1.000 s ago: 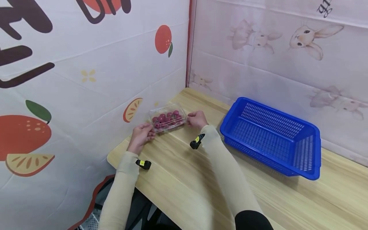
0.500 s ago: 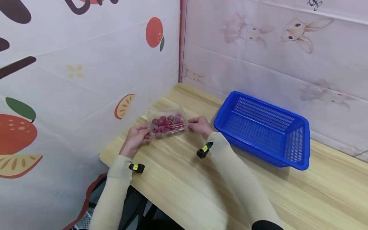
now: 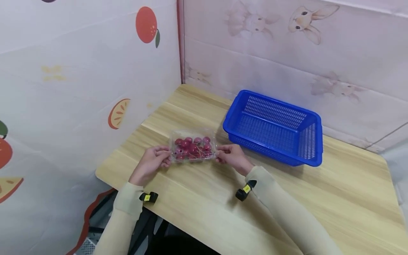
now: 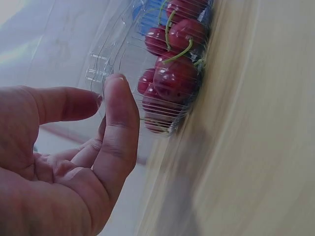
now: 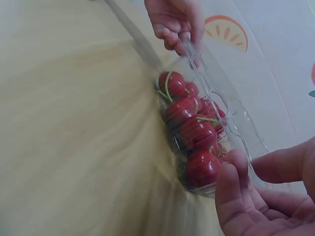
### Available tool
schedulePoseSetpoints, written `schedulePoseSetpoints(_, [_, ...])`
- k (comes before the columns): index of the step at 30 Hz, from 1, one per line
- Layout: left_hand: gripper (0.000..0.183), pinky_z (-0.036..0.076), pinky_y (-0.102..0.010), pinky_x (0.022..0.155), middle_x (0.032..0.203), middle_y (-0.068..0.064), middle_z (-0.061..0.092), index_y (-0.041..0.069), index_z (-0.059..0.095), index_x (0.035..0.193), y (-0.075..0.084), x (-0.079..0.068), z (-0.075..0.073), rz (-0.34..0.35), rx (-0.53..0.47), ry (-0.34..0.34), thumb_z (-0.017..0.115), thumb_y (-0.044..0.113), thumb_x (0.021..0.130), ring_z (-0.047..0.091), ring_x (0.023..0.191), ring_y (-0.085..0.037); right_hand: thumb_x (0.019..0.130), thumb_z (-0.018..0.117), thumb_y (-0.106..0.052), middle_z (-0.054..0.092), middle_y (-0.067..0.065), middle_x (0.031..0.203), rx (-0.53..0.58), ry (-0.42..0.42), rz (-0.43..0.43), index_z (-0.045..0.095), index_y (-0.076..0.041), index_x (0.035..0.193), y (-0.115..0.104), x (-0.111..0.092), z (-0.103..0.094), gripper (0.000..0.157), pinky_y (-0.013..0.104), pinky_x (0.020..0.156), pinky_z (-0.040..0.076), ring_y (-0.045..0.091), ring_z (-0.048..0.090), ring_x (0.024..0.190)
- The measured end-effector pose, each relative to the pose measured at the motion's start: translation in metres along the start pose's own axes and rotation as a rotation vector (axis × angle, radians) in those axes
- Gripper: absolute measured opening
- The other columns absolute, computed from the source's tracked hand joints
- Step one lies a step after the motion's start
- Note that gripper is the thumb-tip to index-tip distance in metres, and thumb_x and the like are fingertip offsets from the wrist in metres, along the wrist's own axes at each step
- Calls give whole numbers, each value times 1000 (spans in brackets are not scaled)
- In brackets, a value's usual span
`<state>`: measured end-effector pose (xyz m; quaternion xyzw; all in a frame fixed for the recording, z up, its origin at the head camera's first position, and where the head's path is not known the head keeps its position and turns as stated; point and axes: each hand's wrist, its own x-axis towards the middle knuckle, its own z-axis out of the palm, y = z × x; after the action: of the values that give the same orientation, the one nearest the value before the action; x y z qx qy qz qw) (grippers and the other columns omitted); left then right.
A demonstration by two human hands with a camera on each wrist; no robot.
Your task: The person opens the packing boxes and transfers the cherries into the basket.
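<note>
A clear plastic clamshell box (image 3: 192,160) of dark red cherries (image 3: 193,148) with green stems is in front of me in the head view. My left hand (image 3: 150,162) pinches the rim at its left end. At the opposite end, my right hand (image 3: 235,158) pinches the rim between thumb and fingers. The left wrist view shows the left thumb and forefinger on the flange, with cherries (image 4: 175,78) behind the ribbed wall. In the right wrist view, the box sits close over the tabletop, and cherries (image 5: 198,132) show through its side.
A blue perforated plastic basket (image 3: 271,156) stands on the wooden table (image 3: 197,198), right of the box and near the back wall. Printed cloth walls (image 3: 92,71) close in the left and far sides. The table's near edge runs below my left forearm.
Both hands have brought the cherry box away from the left wall, toward me, still gripped at both ends. The head view has shifted right, so the blue basket appears further left.
</note>
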<state>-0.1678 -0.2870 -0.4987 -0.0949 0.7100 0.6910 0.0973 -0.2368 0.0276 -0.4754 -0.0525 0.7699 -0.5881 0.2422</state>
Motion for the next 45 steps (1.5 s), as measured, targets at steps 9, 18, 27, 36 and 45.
schedulePoseSetpoints(9, [43, 65, -24, 75, 101, -16, 73, -8, 53, 140, -5, -2, 46, 61, 181, -144, 59, 16, 105, 70, 82, -15, 100, 61, -2, 74, 25, 109, 60, 54, 20, 50, 12, 143, 38, -63, -35, 46, 23, 76, 65, 11, 72, 79])
schedulePoseSetpoints(18, [41, 65, -26, 74, 103, -19, 74, -7, 54, 139, -10, 0, 91, 100, 221, -277, 58, 14, 104, 70, 81, -16, 100, 62, -2, 77, 19, 102, 87, 125, -15, 47, 15, 144, 71, -121, -57, 49, 23, 79, 65, 9, 73, 80])
schedulePoseSetpoints(27, [38, 65, -28, 70, 92, -14, 74, -8, 57, 136, -15, 3, 128, 127, 243, -389, 59, 12, 103, 69, 74, -16, 100, 62, -4, 76, 19, 104, 76, 208, 24, 44, 12, 147, 90, -166, -68, 52, 23, 80, 64, 11, 74, 82])
schedulePoseSetpoints(36, [38, 64, -28, 70, 85, -7, 73, -4, 58, 136, -16, 1, 145, 137, 243, -432, 60, 15, 103, 68, 70, -16, 99, 64, -6, 77, 14, 106, 79, 264, 37, 43, 9, 149, 97, -188, -72, 56, 25, 81, 65, 12, 75, 84])
schedulePoseSetpoints(45, [41, 65, -29, 73, 92, -9, 74, -2, 57, 139, -22, 0, 151, 94, 204, -453, 61, 17, 103, 69, 76, -17, 100, 64, -11, 75, 21, 112, -10, 278, 49, 46, 6, 149, 102, -197, -74, 54, 23, 82, 64, 14, 76, 88])
